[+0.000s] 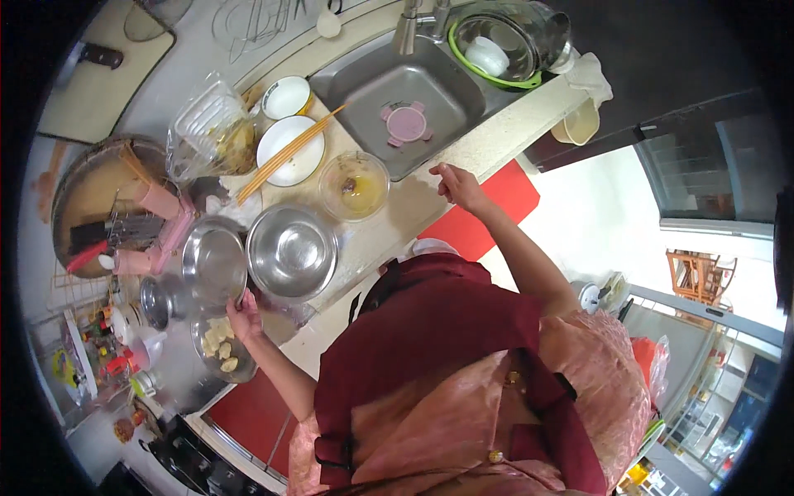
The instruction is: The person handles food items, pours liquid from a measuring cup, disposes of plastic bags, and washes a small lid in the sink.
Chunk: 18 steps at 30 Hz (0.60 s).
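Note:
My left hand [245, 315] grips the rim of a round metal bowl [214, 263], which is tilted beside a larger steel mixing bowl [292, 251]. Below that hand, a dish [247, 366] holds several pale, lumpy pieces of food [218, 338]. My right hand [456, 184] is over the counter's front edge near the sink, its fingers partly curled and holding nothing. Between the hands stands a clear bowl [354, 186] with yellow liquid and a small dark lump. Wooden chopsticks [290, 154] lie across a white bowl [282, 170].
The steel sink [347, 133] contains a pink drain cover [406, 124]. A green basket [454, 53] with bowls stands beyond it. A plastic-wrapped tray [211, 133], a pink utensil rack [170, 232], a large round board or pan [80, 180] and a knife [102, 56] on a cutting board are at left.

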Each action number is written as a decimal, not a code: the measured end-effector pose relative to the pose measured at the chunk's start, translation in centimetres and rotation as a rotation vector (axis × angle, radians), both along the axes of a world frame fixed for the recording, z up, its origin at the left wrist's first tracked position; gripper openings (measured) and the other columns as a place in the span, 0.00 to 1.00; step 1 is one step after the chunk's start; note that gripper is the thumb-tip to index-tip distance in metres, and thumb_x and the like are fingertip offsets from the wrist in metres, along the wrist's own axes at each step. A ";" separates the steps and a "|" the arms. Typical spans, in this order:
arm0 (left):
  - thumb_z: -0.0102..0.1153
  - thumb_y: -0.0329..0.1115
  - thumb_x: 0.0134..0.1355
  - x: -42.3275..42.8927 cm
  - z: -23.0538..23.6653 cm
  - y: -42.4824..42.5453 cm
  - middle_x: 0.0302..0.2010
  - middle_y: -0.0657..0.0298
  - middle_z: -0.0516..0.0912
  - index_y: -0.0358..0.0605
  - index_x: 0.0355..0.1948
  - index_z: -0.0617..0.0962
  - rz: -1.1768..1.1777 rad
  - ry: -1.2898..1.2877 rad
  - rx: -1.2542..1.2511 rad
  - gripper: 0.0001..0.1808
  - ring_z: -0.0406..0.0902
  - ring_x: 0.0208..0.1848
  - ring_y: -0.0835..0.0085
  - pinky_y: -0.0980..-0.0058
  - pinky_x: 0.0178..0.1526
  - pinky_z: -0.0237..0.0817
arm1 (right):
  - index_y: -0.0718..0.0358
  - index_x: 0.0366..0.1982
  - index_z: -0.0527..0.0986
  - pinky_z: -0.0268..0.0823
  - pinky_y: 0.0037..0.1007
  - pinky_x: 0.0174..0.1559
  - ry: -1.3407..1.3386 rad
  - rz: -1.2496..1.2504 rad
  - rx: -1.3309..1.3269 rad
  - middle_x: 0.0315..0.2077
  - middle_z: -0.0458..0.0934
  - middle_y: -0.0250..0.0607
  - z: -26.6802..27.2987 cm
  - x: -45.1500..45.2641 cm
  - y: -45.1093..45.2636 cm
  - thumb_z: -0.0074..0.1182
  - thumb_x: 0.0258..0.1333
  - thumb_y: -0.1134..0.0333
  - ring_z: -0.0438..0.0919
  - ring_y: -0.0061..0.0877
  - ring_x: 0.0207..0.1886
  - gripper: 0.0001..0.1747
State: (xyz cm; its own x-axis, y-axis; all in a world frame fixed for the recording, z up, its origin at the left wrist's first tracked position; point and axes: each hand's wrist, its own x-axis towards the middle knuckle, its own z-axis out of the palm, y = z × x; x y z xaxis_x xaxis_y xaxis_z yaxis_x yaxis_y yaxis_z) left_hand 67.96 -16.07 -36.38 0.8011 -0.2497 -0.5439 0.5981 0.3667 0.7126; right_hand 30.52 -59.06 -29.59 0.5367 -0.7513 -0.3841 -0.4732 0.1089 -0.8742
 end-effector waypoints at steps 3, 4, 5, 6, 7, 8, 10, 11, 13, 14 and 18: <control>0.46 0.38 0.61 0.4 -1.4 1.0 0.44 0.52 0.74 0.34 0.46 0.68 -0.044 -0.003 -0.015 0.18 0.74 0.45 0.63 0.70 0.47 0.70 | 0.64 0.41 0.73 0.63 0.23 0.25 0.023 0.007 0.009 0.18 0.73 0.36 0.5 -0.2 0.1 0.34 0.59 0.46 0.69 0.19 0.19 0.29; 0.48 0.40 0.60 -0.3 -0.8 -0.2 0.45 0.51 0.73 0.35 0.48 0.67 -0.010 -0.023 0.014 0.20 0.73 0.46 0.61 0.70 0.47 0.70 | 0.64 0.41 0.73 0.63 0.23 0.25 0.042 0.009 -0.003 0.18 0.73 0.36 0.3 -0.7 -0.2 0.34 0.59 0.46 0.68 0.19 0.19 0.29; 0.48 0.42 0.60 -1.0 0.1 -1.0 0.45 0.50 0.74 0.35 0.50 0.67 -0.016 -0.017 -0.019 0.22 0.74 0.45 0.61 0.69 0.47 0.70 | 0.64 0.41 0.73 0.64 0.23 0.25 0.062 0.013 -0.015 0.18 0.73 0.36 0.2 -1.2 -0.4 0.35 0.59 0.46 0.68 0.19 0.19 0.28; 0.47 0.42 0.61 -1.2 0.6 -1.0 0.46 0.51 0.73 0.35 0.50 0.67 -0.002 0.000 0.022 0.23 0.73 0.46 0.61 0.69 0.48 0.69 | 0.62 0.42 0.73 0.64 0.24 0.24 0.044 -0.003 0.003 0.18 0.73 0.36 0.5 -1.4 -0.5 0.37 0.59 0.48 0.68 0.19 0.19 0.26; 0.47 0.42 0.61 -1.4 0.9 -1.0 0.47 0.51 0.73 0.35 0.51 0.66 0.009 0.018 0.063 0.23 0.73 0.47 0.61 0.68 0.50 0.68 | 0.62 0.42 0.73 0.64 0.24 0.24 0.048 -0.008 -0.006 0.18 0.73 0.36 0.7 -1.6 -0.6 0.37 0.59 0.48 0.68 0.19 0.19 0.26; 0.45 0.43 0.62 -1.8 1.2 -1.0 0.48 0.52 0.72 0.35 0.51 0.66 0.018 0.044 0.054 0.23 0.73 0.47 0.62 0.68 0.51 0.66 | 0.63 0.42 0.73 0.63 0.22 0.24 0.044 -0.013 -0.010 0.18 0.71 0.35 0.7 -1.9 -0.9 0.37 0.60 0.50 0.67 0.18 0.19 0.24; 0.44 0.45 0.62 -3.0 2.6 -1.2 0.49 0.53 0.72 0.36 0.51 0.66 0.006 -0.040 0.067 0.24 0.70 0.49 0.64 0.68 0.52 0.63 | 0.63 0.40 0.73 0.63 0.21 0.23 0.044 -0.028 -0.035 0.19 0.71 0.34 0.4 -2.3 -2.0 0.41 0.60 0.56 0.68 0.16 0.20 0.18; 0.46 0.47 0.60 -3.5 2.3 -0.2 0.47 0.56 0.73 0.36 0.49 0.68 0.016 -0.085 0.070 0.25 0.70 0.49 0.65 0.69 0.52 0.63 | 0.63 0.40 0.73 0.63 0.21 0.23 0.035 -0.032 -0.037 0.19 0.71 0.34 -0.1 -2.4 -2.7 0.41 0.60 0.56 0.68 0.16 0.20 0.18; 0.44 0.47 0.61 -3.8 1.9 2.2 0.47 0.56 0.74 0.37 0.49 0.68 -0.031 -0.223 0.165 0.24 0.70 0.48 0.65 0.68 0.51 0.62 | 0.64 0.35 0.73 0.65 0.25 0.25 -0.038 -0.025 -0.128 0.19 0.75 0.37 -1.3 -2.3 -3.9 0.46 0.56 0.59 0.72 0.20 0.21 0.15; 0.42 0.46 0.62 -4.4 2.3 2.2 0.45 0.56 0.75 0.37 0.48 0.69 0.119 -0.167 0.220 0.23 0.72 0.44 0.66 0.70 0.46 0.64 | 0.65 0.32 0.72 0.66 0.26 0.27 -0.045 0.008 -0.187 0.19 0.75 0.38 -1.1 -2.2 -4.6 0.47 0.55 0.62 0.75 0.23 0.23 0.12; 0.48 0.41 0.59 -8.5 7.1 -2.3 0.47 0.51 0.72 0.31 0.51 0.65 0.401 -0.328 0.448 0.25 0.73 0.45 0.61 0.68 0.43 0.67 | 0.64 0.30 0.71 0.66 0.29 0.29 -0.016 0.073 -0.171 0.20 0.76 0.40 -0.3 -2.8 -8.4 0.46 0.55 0.61 0.76 0.27 0.24 0.12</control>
